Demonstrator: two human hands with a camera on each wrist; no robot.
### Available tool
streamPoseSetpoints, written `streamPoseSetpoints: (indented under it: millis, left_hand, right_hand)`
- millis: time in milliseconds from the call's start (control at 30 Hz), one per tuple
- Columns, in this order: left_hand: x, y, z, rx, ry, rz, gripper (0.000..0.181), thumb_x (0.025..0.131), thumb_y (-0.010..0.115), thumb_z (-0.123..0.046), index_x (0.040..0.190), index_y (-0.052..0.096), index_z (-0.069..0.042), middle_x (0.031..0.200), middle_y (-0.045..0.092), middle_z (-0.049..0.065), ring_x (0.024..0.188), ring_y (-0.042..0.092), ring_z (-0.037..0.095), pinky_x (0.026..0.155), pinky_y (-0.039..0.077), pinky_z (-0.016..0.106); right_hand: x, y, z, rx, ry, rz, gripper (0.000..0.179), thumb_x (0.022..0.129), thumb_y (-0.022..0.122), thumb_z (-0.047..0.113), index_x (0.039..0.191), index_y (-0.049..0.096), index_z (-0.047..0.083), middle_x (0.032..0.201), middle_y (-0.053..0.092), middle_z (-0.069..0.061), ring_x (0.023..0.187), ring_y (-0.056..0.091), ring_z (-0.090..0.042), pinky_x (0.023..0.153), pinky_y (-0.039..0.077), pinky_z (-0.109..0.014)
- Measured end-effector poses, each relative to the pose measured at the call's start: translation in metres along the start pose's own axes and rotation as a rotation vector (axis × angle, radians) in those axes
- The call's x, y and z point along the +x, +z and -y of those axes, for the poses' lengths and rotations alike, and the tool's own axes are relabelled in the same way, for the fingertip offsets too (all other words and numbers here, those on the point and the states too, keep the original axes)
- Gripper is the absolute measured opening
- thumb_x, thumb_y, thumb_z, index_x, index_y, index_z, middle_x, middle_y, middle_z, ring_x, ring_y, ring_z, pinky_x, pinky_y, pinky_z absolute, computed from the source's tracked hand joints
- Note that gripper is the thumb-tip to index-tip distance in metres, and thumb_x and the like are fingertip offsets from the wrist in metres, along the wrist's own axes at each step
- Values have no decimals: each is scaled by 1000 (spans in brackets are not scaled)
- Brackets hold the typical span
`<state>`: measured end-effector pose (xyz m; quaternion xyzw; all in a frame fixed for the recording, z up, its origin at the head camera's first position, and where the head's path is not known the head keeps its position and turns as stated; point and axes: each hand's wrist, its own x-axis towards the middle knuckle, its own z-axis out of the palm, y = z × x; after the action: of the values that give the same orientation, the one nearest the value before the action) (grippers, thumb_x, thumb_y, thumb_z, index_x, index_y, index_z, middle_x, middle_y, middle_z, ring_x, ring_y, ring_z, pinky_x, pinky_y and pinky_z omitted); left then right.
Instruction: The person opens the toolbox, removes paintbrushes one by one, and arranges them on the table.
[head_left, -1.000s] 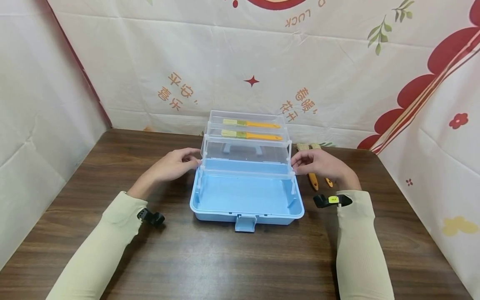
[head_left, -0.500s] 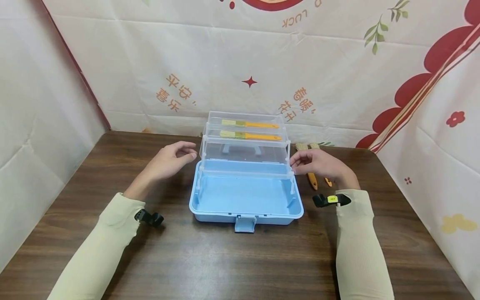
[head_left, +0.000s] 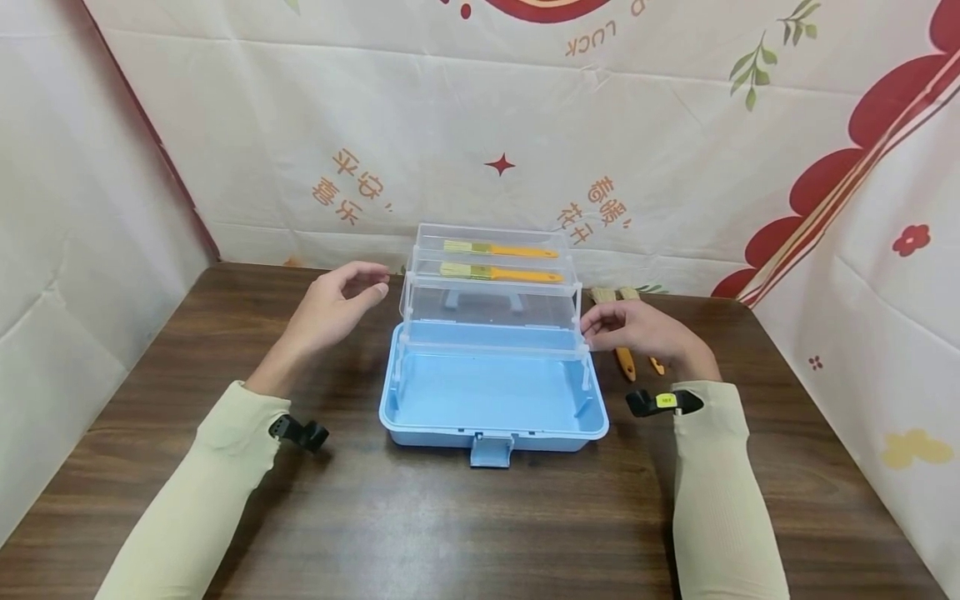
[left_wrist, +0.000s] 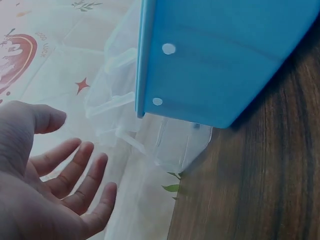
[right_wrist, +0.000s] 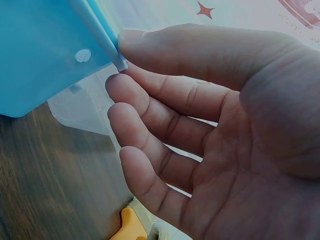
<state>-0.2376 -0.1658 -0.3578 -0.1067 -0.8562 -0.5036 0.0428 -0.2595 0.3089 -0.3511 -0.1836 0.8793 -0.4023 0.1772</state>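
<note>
A light blue toolbox (head_left: 435, 435) stands open on the table, its clear trays (head_left: 491, 287) raised above the base. One paintbrush (head_left: 525, 251) with a yellow handle lies in the upper tray; another paintbrush (head_left: 525, 275) lies just below it. To the left of the box, my left hand (head_left: 330, 304) is held apart from it, fingers loosely bent and holding nothing. In the right wrist view, the thumb and index finger of my right hand (right_wrist: 200, 115) pinch the box's back rim corner (right_wrist: 117, 57). The index fingertip is partly hidden there.
Beside my right hand, two more paintbrushes lie on the brown table (head_left: 420, 533): a wider paintbrush (head_left: 626, 364) and a narrower paintbrush (head_left: 657, 366). The box's front latch (head_left: 491, 451) hangs down. A printed cloth (head_left: 480, 108) rises behind the table.
My left hand has let go of the box's left side and moved left and back, its fingers spreading. My right hand stays at the right side. The brushes have not moved.
</note>
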Motion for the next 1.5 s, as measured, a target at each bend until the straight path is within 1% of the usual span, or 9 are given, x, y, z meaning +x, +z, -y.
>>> streamPoseSetpoints:
  millis: [133,267,467,600,767,933,1100,1367,1500]
  left_hand:
    - [4,1,-7,-14,11,-23,42,112,67,-32,147,67,-10,145,68,10,135,60,31,114,46,54]
    - [11,1,-16,-19,43,-28,43,112,66,-34,148,67,-11,145,68,8,133,61,31,109,50,54]
    - [21,1,-31,-35,69,-2,42,111,66,-34,147,67,-11,143,68,7,134,61,29,109,50,53]
    - [29,4,-41,-27,77,21,41,111,67,-33,146,68,-11,141,70,7,132,62,27,107,51,51]
    - [39,13,-51,50,92,82,40,111,67,-32,145,69,-11,137,71,6,130,64,25,107,52,51]
    - [46,22,-61,122,116,149,39,110,67,-29,143,70,-8,134,72,8,125,65,27,104,54,50]
    - [53,28,-70,183,156,175,39,110,66,-27,142,71,-6,129,74,8,119,64,26,101,52,47]
    - [63,36,-87,219,229,230,35,109,67,-23,139,72,-4,125,74,8,116,67,23,99,55,42]
    - [70,41,-95,257,244,260,33,109,67,-20,137,72,-4,125,75,9,113,67,23,98,55,40]
  right_hand:
    - [-1,0,-2,-4,-4,-1,25,103,77,10,125,73,-2,113,75,-14,103,65,-31,94,57,-31]
    - [-2,0,-2,-7,-3,-4,25,103,76,9,125,73,-2,113,75,-14,102,65,-31,94,57,-31]
    - [-2,0,-2,-6,-5,-4,25,103,76,10,125,73,-1,114,74,-13,103,65,-31,94,57,-31]
    - [-2,1,-3,-16,-9,-10,26,103,77,12,125,74,0,115,75,-12,103,65,-31,95,57,-33]
    - [-3,1,-4,-20,-12,-16,25,103,78,13,124,74,1,114,75,-12,103,65,-31,96,58,-34]
    - [-2,2,-5,-9,7,-16,25,102,78,14,124,74,2,115,75,-13,104,66,-33,98,58,-36]
    - [-2,1,-5,-7,20,-16,26,103,78,16,125,74,3,116,75,-13,105,66,-34,101,57,-39]
    - [0,0,-5,1,13,0,23,103,76,12,123,74,2,115,74,-14,105,64,-34,97,57,-37]
    - [0,-1,-5,0,12,-3,25,103,77,13,124,73,2,115,74,-14,105,65,-34,99,57,-37]
